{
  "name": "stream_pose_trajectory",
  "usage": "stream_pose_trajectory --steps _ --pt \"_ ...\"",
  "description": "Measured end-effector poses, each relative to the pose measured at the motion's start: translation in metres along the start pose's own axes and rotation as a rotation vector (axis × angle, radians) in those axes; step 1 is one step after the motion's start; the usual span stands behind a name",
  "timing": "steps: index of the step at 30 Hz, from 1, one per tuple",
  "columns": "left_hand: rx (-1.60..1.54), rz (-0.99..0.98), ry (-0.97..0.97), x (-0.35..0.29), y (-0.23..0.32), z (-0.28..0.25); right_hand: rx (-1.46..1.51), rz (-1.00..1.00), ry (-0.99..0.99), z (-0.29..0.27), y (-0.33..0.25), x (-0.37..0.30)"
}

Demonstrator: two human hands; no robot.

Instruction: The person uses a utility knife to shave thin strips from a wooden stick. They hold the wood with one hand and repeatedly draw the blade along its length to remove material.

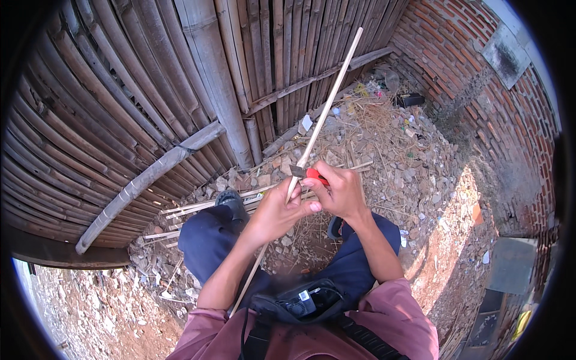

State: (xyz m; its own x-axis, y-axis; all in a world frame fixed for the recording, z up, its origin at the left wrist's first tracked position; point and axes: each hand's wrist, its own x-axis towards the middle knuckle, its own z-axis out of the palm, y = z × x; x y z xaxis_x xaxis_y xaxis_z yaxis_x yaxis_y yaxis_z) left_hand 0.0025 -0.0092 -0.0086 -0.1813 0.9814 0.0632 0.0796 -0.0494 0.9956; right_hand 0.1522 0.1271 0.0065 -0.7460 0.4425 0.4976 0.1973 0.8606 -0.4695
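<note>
A long, pale, thin bamboo stick (329,105) slants from near my lap up toward the far wall. My left hand (273,213) is closed round it, below its middle. In the closed fingers of my right hand (343,191) is a red-handled knife (314,176). Its short, dark blade lies across the stick, touching it just above my left hand. My two thumbs are close together below the blade. Several other pale bamboo sticks (186,210) lie on the ground beyond and beside my left foot.
A wall of upright bamboo poles (120,90) stands at the left and ahead, with a brick wall (504,126) at the right. Stony, littered ground (414,162) surrounds my feet. A black object (409,99) lies in the far corner. An open black pouch (300,303) sits at my waist.
</note>
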Motion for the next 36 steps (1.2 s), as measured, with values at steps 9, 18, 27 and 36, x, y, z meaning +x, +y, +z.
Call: stream_pose_trajectory --steps 9,18,27,36 --pt "0.245 -0.014 0.177 -0.002 0.013 0.007 -0.054 -0.024 0.048 0.003 0.000 0.001" --pt "0.365 -0.008 0.193 0.000 0.003 0.000 -0.101 -0.059 0.094 0.008 0.006 0.006" --pt "0.362 -0.062 0.050 -0.028 0.003 0.010 -0.142 0.456 0.552 -0.076 0.122 0.035" --pt "0.257 -0.058 0.152 -0.020 0.004 -0.009 0.376 0.357 0.310 -0.032 0.082 -0.015"
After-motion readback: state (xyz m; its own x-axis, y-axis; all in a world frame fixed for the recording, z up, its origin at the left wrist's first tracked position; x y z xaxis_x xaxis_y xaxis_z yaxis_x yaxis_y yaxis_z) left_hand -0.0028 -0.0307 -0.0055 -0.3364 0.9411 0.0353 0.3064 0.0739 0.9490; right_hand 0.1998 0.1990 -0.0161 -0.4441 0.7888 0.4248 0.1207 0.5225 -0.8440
